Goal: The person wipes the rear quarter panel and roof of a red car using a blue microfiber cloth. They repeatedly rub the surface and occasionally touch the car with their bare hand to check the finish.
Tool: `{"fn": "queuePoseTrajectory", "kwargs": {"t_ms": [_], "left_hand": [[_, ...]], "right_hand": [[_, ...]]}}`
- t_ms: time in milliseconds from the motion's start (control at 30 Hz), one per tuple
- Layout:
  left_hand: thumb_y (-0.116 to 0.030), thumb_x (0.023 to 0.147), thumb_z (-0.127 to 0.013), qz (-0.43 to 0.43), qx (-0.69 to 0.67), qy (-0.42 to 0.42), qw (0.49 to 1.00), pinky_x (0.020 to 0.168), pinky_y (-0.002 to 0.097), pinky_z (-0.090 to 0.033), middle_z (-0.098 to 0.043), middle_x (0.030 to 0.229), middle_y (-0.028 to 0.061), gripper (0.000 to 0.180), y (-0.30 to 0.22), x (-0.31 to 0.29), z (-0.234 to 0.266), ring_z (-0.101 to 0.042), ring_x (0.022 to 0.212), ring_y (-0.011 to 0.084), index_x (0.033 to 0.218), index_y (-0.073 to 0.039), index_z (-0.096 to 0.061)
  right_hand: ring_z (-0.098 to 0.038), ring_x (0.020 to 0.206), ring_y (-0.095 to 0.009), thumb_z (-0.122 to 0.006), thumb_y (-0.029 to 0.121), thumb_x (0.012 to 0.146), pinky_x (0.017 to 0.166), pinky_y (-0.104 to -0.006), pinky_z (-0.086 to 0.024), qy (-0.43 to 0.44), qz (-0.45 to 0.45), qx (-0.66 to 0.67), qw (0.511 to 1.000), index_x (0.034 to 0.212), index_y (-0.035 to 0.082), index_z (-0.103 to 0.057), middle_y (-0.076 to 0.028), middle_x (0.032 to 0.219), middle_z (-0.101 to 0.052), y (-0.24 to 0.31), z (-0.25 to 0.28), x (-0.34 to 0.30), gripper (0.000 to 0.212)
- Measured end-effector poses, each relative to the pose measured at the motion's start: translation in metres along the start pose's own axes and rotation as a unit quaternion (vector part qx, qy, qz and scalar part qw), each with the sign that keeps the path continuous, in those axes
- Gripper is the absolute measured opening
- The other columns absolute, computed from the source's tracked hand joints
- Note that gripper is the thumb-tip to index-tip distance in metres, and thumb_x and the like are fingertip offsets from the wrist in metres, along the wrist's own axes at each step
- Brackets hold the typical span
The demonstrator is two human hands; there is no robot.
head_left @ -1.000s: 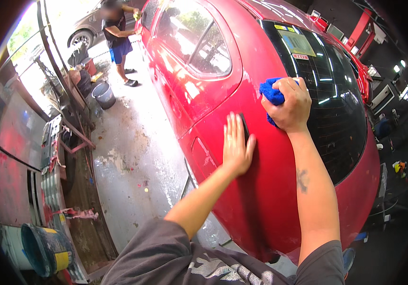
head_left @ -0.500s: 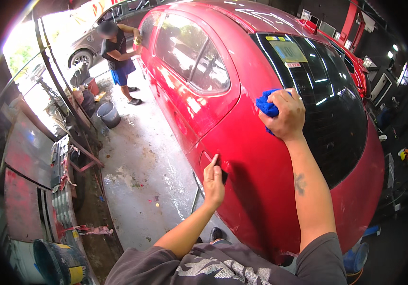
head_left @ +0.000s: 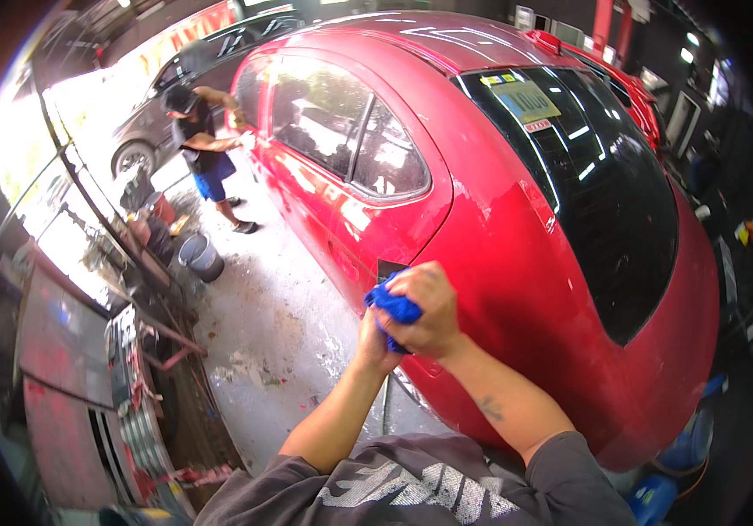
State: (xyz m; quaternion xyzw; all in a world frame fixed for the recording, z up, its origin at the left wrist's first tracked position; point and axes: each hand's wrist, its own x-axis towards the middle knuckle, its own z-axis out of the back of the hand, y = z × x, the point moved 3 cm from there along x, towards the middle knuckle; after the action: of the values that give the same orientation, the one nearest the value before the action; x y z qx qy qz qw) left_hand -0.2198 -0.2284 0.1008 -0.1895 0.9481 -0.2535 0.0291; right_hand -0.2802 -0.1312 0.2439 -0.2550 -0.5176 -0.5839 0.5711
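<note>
My right hand [head_left: 429, 307] is closed around a crumpled blue cloth [head_left: 396, 311]. Just below it, my left hand [head_left: 375, 340] meets the cloth, its fingers mostly hidden behind it. A dark flat piece [head_left: 390, 270] juts out past the cloth and seems to be in my left hand; its kind is not clear. Both hands are over the rear side panel of a red car [head_left: 490, 289], near its rear wheel side. To the right of the panel is the dark rear window [head_left: 604, 228], with stickers at its top.
A person [head_left: 201, 140] in dark top and blue shorts touches the car's far side. A grey bucket [head_left: 201, 257] stands on the floor behind them. Panels and clutter [head_left: 70, 351] line the left. Blue containers [head_left: 688, 443] sit at the lower right, by the bumper.
My right hand has brought the blue cloth down and left from beside the rear window to my left hand. The left hand has drawn slightly nearer. The other person's head has lowered.
</note>
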Motion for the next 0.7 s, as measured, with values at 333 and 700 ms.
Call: {"fn": "queuePoseTrajectory", "kwargs": {"t_ms": [333, 700], "left_hand": [[-0.088, 0.100, -0.040, 0.372, -0.239, 0.001, 0.897, 0.122, 0.0717, -0.042, -0.043, 0.171, 0.0254, 0.102, -0.146, -0.007, 0.140, -0.046, 0.153, 0.0506, 0.172, -0.015, -0.036], [-0.095, 0.090, -0.050, 0.542, -0.152, 0.211, 0.799, 0.100, 0.0808, -0.053, -0.038, 0.171, 0.0298, 0.121, -0.130, 0.038, 0.127, -0.046, 0.144, 0.0677, 0.174, -0.012, -0.028]], "right_hand": [[-0.040, 0.155, -0.045, -0.070, 0.070, 0.096, 0.125, -0.0637, -0.027, 0.100, -0.283, -0.195, 0.934, 0.157, 0.011, -0.055, -0.022, 0.159, -0.052, -0.009, -0.170, -0.087, 0.086], [-0.069, 0.088, -0.009, -0.088, 0.002, 0.091, 0.079, -0.0271, -0.055, -0.165, -0.553, 0.104, 0.810, 0.121, 0.001, -0.067, -0.004, 0.098, -0.075, -0.034, -0.100, -0.130, 0.037]]}}
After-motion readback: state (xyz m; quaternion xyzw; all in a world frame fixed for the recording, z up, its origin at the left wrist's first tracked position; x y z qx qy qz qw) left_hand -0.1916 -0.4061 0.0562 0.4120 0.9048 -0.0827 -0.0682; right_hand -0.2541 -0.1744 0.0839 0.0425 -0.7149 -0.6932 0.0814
